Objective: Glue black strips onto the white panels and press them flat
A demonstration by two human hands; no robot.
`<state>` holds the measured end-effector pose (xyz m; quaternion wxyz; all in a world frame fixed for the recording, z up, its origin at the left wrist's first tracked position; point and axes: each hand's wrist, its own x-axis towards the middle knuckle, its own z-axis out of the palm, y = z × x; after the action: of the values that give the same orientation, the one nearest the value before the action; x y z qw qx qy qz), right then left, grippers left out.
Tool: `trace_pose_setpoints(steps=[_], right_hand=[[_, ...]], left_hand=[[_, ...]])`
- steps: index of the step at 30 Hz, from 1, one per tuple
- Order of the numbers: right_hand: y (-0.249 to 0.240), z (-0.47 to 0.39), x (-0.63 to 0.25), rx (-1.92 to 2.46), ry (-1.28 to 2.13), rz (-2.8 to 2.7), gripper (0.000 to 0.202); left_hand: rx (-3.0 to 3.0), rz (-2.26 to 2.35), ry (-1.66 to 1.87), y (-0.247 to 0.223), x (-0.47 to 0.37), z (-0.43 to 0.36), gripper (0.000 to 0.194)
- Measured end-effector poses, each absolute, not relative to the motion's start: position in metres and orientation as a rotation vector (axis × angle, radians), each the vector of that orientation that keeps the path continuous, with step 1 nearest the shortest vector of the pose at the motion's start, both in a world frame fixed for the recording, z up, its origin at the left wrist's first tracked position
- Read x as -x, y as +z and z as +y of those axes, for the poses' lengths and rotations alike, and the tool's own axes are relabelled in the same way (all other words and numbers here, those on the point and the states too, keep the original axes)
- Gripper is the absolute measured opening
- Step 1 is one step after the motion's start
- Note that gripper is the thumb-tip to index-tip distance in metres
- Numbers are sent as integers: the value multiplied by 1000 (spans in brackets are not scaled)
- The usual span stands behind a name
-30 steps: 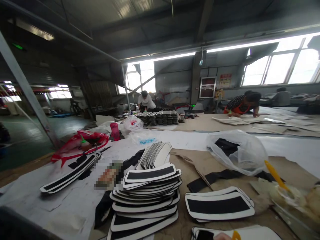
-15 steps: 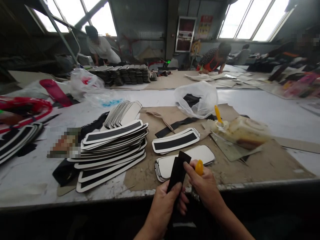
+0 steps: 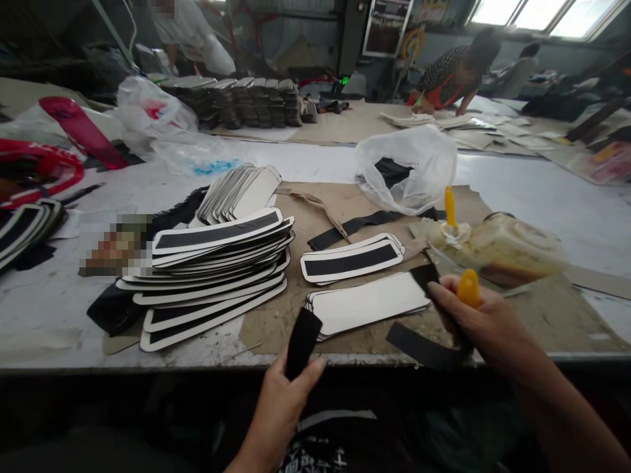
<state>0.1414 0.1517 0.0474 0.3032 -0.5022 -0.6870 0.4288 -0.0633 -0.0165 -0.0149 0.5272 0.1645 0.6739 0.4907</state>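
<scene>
Left hand point(image 3: 283, 401) is gripping one end of a black strip point(image 3: 302, 341) at the worktop point(image 3: 59, 309) edge. Right hand point(image 3: 486, 322) is closed around a yellow-handled tool point(image 3: 467, 288) — also pinching the second black strip point(image 3: 424, 345) beside the white panel stack point(image 3: 367, 305).

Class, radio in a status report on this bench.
Left hand grips black fabric strip. Right hand holds yellow-handled brush and second black strip. White panel stack between.

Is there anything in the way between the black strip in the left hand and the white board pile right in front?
Nothing visible: the left hand holds its black strip just before the white board pile, bare brown paper between.
</scene>
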Motion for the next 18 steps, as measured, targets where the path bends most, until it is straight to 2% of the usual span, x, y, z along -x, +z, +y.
trace_pose_setpoints(steps=[3,6,10,18], right_hand=[[44,163,-120,1200,1106,-2364,36],[33,171,-86,1019,1199,-2641,33],[21,179,-51,923,1274,-2800,29],[4,184,-27,940,1098,-3035,19]], left_hand=[[-315,1608,1233,-15,78,0,44],[-383,1622,1226,-19,84,15,43],[-533,1718,1164,-23,90,23,42],[-497,1761,1131,-19,89,34,37]])
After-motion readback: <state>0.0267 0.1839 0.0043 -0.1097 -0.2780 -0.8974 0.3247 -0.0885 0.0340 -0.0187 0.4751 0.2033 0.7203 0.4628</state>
